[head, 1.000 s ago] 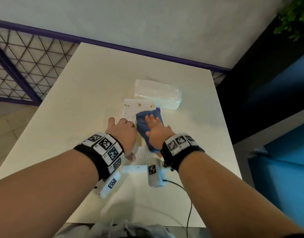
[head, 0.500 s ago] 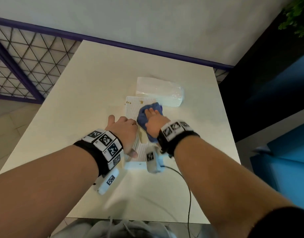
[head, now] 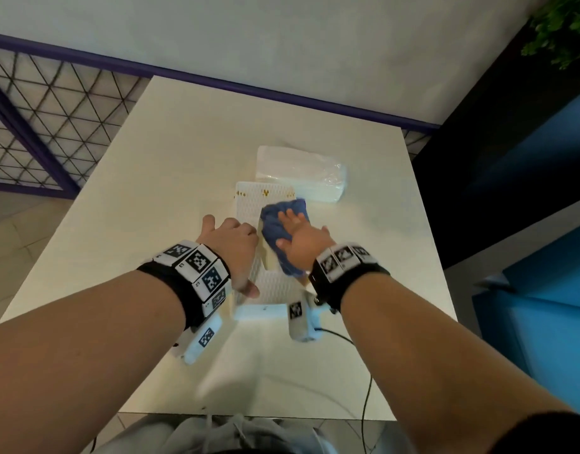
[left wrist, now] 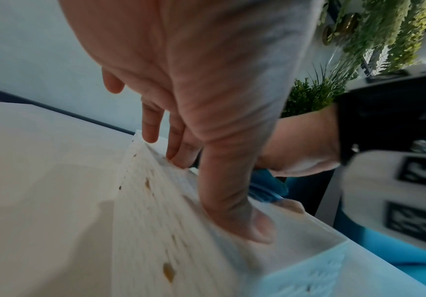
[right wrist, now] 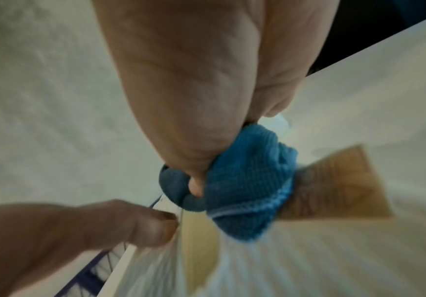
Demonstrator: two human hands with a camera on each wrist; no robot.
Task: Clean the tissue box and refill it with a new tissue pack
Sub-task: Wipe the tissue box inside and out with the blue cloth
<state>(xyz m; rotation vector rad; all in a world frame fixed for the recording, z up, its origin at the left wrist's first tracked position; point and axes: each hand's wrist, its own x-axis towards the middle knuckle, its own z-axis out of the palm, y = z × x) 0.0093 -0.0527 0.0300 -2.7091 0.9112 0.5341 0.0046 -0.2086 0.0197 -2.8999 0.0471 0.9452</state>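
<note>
We see the white tissue box (head: 253,204) lying flat mid-table, just near of the new tissue pack (head: 300,173), which touches its far edge. Our right hand (head: 298,239) presses a blue cloth (head: 275,224) on the box top, fingers spread over it with the thumb tucked into the folds. Our left hand (head: 228,247) steadies the box's left side, thumb and fingertips pressing on it, on the white table (head: 170,152).
</note>
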